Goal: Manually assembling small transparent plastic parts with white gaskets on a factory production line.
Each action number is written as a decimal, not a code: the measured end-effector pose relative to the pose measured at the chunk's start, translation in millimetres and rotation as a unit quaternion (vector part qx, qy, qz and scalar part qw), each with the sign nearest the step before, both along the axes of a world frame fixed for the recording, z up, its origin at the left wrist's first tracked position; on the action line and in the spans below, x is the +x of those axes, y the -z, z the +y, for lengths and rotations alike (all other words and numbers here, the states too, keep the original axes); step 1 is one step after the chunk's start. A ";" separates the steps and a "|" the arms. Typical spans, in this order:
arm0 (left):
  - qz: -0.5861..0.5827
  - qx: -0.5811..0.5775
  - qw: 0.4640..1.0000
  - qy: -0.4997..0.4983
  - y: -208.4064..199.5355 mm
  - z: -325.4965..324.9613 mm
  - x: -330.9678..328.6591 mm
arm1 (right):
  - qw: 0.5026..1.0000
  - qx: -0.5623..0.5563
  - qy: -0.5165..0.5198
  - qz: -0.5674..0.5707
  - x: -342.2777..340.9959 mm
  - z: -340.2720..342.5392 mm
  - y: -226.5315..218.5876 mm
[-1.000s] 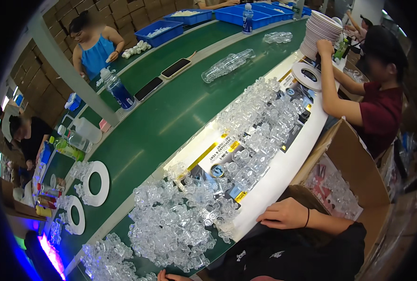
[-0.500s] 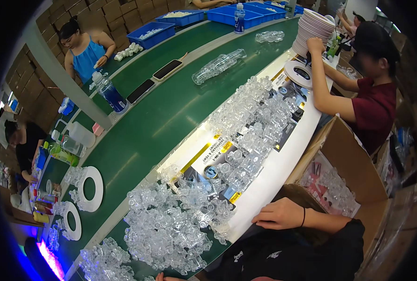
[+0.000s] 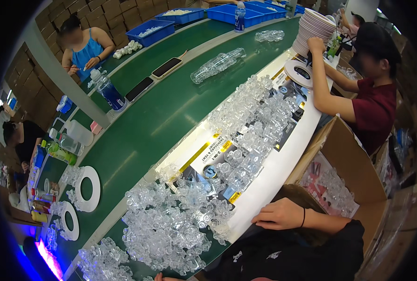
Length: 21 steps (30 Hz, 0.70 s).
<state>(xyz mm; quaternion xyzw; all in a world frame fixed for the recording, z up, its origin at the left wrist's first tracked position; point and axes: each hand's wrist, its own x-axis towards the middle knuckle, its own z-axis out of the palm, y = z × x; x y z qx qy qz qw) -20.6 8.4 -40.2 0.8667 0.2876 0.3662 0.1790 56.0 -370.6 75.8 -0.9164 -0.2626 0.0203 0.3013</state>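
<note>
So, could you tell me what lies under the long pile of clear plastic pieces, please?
Under the clear plastic pieces lie printed cards, yellow, black and white, on a white board. Most of each card is covered, so their number cannot be told.

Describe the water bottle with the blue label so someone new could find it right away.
Start at the long green table. On its far left edge, near two dark phones lying flat, stands the blue-labelled bottle. It is the only upright clear bottle there with a white cap and a dark blue wrap.
</note>
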 end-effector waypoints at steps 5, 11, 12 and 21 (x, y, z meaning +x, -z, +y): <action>0.000 0.010 1.000 0.010 -3.8 -1.2 2.3 | 1.000 -0.022 -0.011 0.018 0.5 -0.3 -2.1; -0.029 0.021 0.999 0.020 -4.0 -1.6 4.2 | 0.999 -0.023 -0.014 0.017 1.5 -0.9 -1.6; -0.030 0.026 0.999 0.026 -4.0 -1.3 4.4 | 0.999 -0.025 -0.013 0.016 1.6 -0.6 -1.9; -0.014 0.036 0.999 0.025 -3.7 -2.0 3.0 | 0.999 -0.024 -0.019 0.018 1.7 -0.9 -2.0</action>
